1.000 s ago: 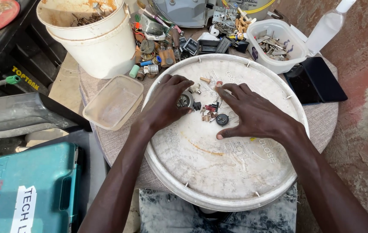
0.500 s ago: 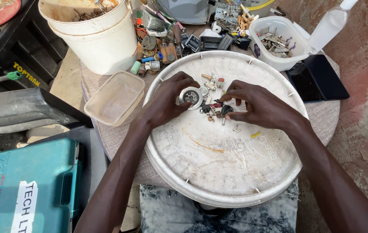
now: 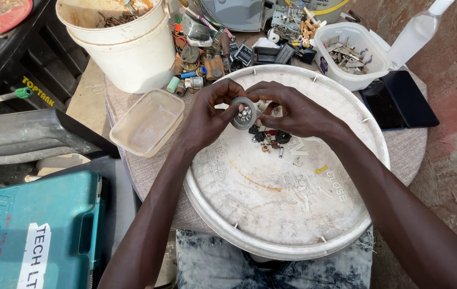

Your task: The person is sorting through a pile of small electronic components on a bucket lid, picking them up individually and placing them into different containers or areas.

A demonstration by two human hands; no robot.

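My left hand point(image 3: 207, 115) holds a small grey round part point(image 3: 244, 113), like a little wheel with metal pins in its centre, just above a large white round lid point(image 3: 292, 214). My right hand point(image 3: 292, 109) meets it from the right, with its fingertips on the part's edge. Under both hands a small heap of dark and red bits and screws point(image 3: 271, 139) lies on the lid. A yellow scrap point(image 3: 320, 169) lies a little further right on the lid.
A white bucket point(image 3: 127, 48) stands at the back left, an empty clear tub point(image 3: 147, 122) in front of it. A white tub of metal bits point(image 3: 349, 53), a black phone point(image 3: 400, 99), loose parts point(image 3: 202, 59) and a teal tool case point(image 3: 30, 235) surround the lid.
Both hands rose from lying flat on the lid. The left hand picked up the grey round part and the right hand's fingers came onto it.
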